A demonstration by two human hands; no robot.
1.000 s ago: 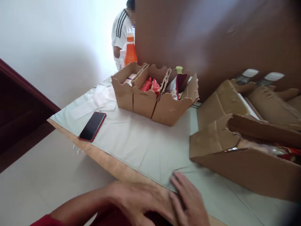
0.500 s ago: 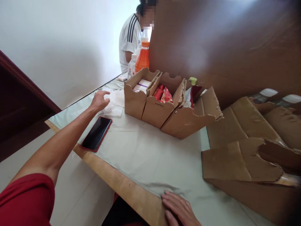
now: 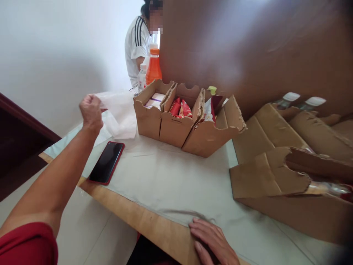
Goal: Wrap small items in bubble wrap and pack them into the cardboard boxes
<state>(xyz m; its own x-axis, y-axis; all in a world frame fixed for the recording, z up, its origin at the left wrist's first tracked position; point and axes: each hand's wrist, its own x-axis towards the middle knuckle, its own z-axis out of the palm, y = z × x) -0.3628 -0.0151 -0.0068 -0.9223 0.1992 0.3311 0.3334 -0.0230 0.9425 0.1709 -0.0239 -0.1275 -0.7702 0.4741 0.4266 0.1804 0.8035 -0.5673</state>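
My left hand (image 3: 92, 112) is closed on the edge of a thin, see-through plastic bag (image 3: 121, 110). The bag is lifted at the hand and trails down to the cloth-covered table (image 3: 165, 176) beside the cardboard boxes. Nearer to me, below the bag, a black phone with a red case (image 3: 107, 162) lies flat. My right hand (image 3: 211, 239) rests at the table's front edge with its fingers stretched out over the cloth, holding nothing.
Three joined cardboard boxes (image 3: 173, 129) hold white cartons, red packets (image 3: 180, 107) and a bag. Behind them stand an orange bottle (image 3: 153, 68) and a clear bottle (image 3: 142, 78). More cardboard boxes (image 3: 259, 176) stand at the right. A person in a white shirt (image 3: 134, 48) is at the far end.
My left hand has closed on the plastic bag and pulled it up and to the left, spreading it out. My right hand stays at the table edge. The view has shifted a little right.
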